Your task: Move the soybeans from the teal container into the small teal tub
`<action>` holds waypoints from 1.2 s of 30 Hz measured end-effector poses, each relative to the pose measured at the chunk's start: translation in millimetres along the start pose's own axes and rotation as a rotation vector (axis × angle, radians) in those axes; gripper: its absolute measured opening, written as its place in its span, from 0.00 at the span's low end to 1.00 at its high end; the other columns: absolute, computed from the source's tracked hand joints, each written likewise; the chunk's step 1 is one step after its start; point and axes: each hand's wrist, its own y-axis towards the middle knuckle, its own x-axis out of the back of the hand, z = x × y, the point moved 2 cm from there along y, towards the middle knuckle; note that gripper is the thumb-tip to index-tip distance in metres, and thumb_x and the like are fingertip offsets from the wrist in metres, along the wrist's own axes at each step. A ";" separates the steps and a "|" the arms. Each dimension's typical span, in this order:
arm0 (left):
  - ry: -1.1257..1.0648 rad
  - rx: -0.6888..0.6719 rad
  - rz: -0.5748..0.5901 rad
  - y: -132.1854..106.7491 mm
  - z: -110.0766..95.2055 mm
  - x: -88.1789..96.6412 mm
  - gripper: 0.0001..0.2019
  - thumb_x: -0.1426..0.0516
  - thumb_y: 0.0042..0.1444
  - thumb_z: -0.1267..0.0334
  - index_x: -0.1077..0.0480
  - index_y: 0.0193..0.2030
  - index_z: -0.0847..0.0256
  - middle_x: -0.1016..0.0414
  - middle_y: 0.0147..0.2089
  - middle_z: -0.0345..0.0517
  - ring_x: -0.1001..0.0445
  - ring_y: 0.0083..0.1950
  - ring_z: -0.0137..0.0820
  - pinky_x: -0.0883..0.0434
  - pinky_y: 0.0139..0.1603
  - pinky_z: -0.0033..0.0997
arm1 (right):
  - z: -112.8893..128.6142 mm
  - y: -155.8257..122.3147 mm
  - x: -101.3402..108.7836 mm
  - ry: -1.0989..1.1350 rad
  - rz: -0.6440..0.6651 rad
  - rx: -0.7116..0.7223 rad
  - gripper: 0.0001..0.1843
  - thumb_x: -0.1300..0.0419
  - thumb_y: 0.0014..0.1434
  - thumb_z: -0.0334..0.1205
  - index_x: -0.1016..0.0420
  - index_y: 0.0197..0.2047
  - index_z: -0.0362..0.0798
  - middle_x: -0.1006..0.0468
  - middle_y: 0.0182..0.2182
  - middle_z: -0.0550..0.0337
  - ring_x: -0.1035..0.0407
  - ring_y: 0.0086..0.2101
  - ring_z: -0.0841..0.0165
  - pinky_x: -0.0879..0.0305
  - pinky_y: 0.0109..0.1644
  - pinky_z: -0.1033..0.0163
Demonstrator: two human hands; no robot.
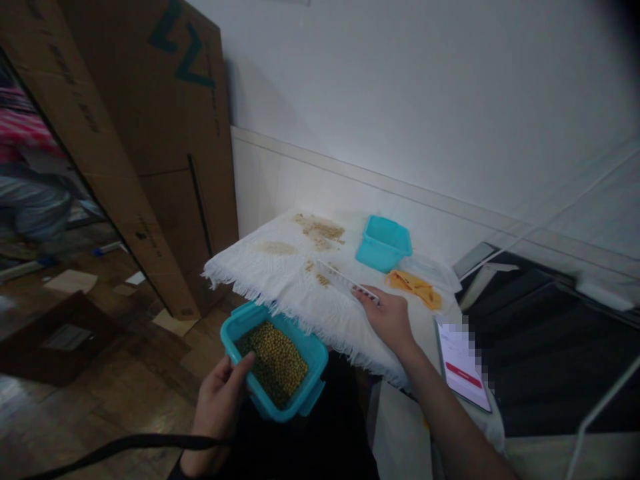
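My left hand point(223, 392) grips a teal plastic container point(314, 353) at its near left rim, thumb over the edge. It is tilted at the front edge of the white fringed cloth point(255, 273) and holds yellowish beans point(283, 355) beside smaller dark green ones. My right hand point(390, 319) is closed around one end of a flat white strip point(339, 277) with dark marks along it. The strip's far end rests on or just above the cloth, by a few loose beans point(323, 280). Farther back lies a larger scatter of beans point(325, 231), with a pale grainy patch point(277, 247) to its left.
A second teal container point(383, 252) stands at the back, near a clear lid point(436, 272) and an orange cloth point(416, 288). A phone point(463, 373) lies right of my forearm. A tall cardboard box point(170, 127) borders the left; a wall closes the back.
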 end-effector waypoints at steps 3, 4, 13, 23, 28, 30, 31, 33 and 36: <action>-0.014 -0.018 0.008 0.2 -0.2 0.2 0.13 0.37 0.44 0.54 0.27 0.31 0.63 0.34 0.18 0.36 0.36 0.20 0.27 0.38 0.21 0.27 | 4.6 -1.3 -2.4 0.023 0.021 0.018 0.13 0.44 0.58 0.45 0.21 0.40 0.50 0.19 0.36 0.59 0.24 0.35 0.65 0.31 0.40 0.65; -0.014 -0.022 0.006 0.4 -0.2 0.4 0.13 0.37 0.43 0.54 0.27 0.30 0.62 0.35 0.18 0.35 0.36 0.20 0.27 0.38 0.21 0.27 | 5.8 -1.4 -2.3 0.028 0.020 0.020 0.13 0.44 0.58 0.45 0.21 0.40 0.50 0.19 0.36 0.59 0.24 0.35 0.65 0.31 0.39 0.65; -0.012 0.004 -0.019 -1.0 -4.1 -0.7 0.15 0.36 0.40 0.53 0.28 0.28 0.62 0.33 0.18 0.36 0.35 0.19 0.28 0.38 0.20 0.27 | 9.8 -0.9 -1.5 0.045 0.021 0.019 0.14 0.44 0.58 0.46 0.21 0.40 0.49 0.19 0.35 0.59 0.24 0.33 0.66 0.31 0.37 0.67; -0.036 -0.013 0.016 0.2 2.0 -1.3 0.13 0.37 0.43 0.54 0.28 0.31 0.61 0.35 0.18 0.33 0.37 0.20 0.26 0.39 0.22 0.27 | 8.9 -4.0 3.0 0.033 0.046 -0.014 0.13 0.44 0.58 0.45 0.21 0.40 0.49 0.19 0.34 0.59 0.24 0.32 0.66 0.31 0.36 0.67; -0.009 -0.030 -0.006 0.7 2.6 0.3 0.13 0.36 0.42 0.54 0.28 0.27 0.61 0.35 0.18 0.34 0.37 0.19 0.27 0.40 0.21 0.27 | 13.0 -5.3 3.8 0.070 0.060 -0.008 0.13 0.43 0.57 0.45 0.21 0.39 0.50 0.19 0.35 0.60 0.24 0.33 0.66 0.30 0.37 0.67; 0.008 -0.047 -0.008 0.6 1.9 1.1 0.12 0.36 0.42 0.55 0.28 0.26 0.61 0.35 0.17 0.34 0.37 0.19 0.26 0.40 0.21 0.26 | 12.9 -6.9 4.6 0.055 0.053 -0.021 0.13 0.43 0.57 0.46 0.21 0.39 0.50 0.19 0.35 0.59 0.24 0.33 0.65 0.30 0.36 0.67; 0.013 -0.054 -0.007 0.3 1.3 1.2 0.12 0.36 0.42 0.55 0.28 0.26 0.61 0.35 0.17 0.34 0.38 0.19 0.26 0.40 0.21 0.26 | 12.6 -8.0 5.3 0.047 0.050 -0.026 0.14 0.43 0.57 0.46 0.21 0.39 0.49 0.19 0.35 0.59 0.24 0.33 0.65 0.30 0.36 0.67; 0.015 -0.061 -0.007 -0.9 -0.3 0.5 0.12 0.36 0.41 0.55 0.28 0.26 0.62 0.35 0.17 0.35 0.37 0.19 0.26 0.39 0.21 0.26 | 12.0 -10.5 7.0 0.037 0.053 -0.033 0.14 0.44 0.57 0.47 0.21 0.39 0.49 0.19 0.34 0.59 0.24 0.32 0.65 0.30 0.34 0.67; 0.011 -0.058 -0.005 -3.6 -3.5 -2.2 0.12 0.35 0.40 0.55 0.28 0.26 0.62 0.33 0.18 0.36 0.37 0.19 0.26 0.39 0.21 0.26 | 12.8 -14.0 10.6 0.043 0.063 -0.031 0.14 0.44 0.57 0.47 0.21 0.39 0.49 0.19 0.34 0.59 0.24 0.32 0.65 0.30 0.36 0.67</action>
